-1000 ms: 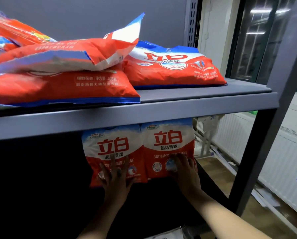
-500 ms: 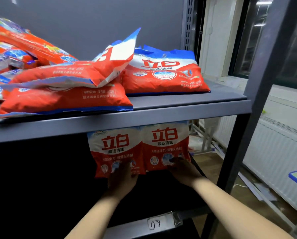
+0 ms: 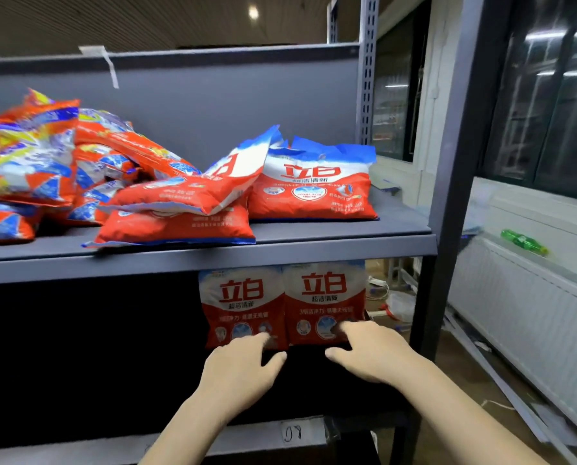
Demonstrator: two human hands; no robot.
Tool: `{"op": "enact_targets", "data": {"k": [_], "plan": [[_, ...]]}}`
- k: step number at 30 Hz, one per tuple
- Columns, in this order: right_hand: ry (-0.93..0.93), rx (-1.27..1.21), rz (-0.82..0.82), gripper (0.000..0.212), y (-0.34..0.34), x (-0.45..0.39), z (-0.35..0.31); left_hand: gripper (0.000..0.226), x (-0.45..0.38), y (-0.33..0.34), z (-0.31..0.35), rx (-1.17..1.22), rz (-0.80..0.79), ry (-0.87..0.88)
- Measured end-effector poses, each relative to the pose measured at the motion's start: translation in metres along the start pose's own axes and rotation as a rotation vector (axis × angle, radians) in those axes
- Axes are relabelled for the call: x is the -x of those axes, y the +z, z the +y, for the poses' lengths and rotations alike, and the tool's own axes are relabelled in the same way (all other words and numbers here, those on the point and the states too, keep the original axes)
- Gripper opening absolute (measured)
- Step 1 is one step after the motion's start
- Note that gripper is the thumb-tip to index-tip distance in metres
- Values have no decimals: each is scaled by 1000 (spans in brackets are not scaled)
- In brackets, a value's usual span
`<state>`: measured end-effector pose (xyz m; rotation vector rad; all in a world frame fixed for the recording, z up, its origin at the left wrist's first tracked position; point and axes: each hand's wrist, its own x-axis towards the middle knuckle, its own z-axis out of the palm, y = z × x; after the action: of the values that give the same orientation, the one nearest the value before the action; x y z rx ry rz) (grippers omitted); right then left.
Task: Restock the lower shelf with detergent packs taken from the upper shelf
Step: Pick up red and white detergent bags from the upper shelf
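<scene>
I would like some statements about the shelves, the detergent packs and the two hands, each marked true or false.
1. Two detergent packs stand upright side by side on the lower shelf. True.
2. The left hand grips a pack and lifts it. False: its fingers are spread and only the fingertips reach the left pack's bottom edge.
3. The upper shelf is bare. False: several packs lie on it, some piled.
4. The right hand is at the lower part of the right pack. True.
5. A label reading 08 is on the lower shelf's front edge. True.
</scene>
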<state>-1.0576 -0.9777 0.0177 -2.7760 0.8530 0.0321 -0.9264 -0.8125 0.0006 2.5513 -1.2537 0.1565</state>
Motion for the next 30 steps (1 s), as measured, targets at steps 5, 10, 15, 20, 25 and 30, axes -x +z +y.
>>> {"op": "enact_targets", "data": {"k": [5,10,15,20,25,30], "plan": [[-120,-61,133,53,-38,31,-12,35,21,-57,10,46,182,47],[-178,-166,237,42,-87,50,-25,33,26,-122,19,148,385,68],[-178,-389,481,25,-136,43,-36,36,3,-186,8,280,730,91],[7,-422,749,41,-161,-17,-33,29,-67,-227,-37,136,567,-174],[170,-725,686,63,-158,-71,-24,37,-111,-236,-62,170,109,-324],[235,-940,773,63,-152,-87,-23,61,-128,-238,-85,280,68,-461]]}}
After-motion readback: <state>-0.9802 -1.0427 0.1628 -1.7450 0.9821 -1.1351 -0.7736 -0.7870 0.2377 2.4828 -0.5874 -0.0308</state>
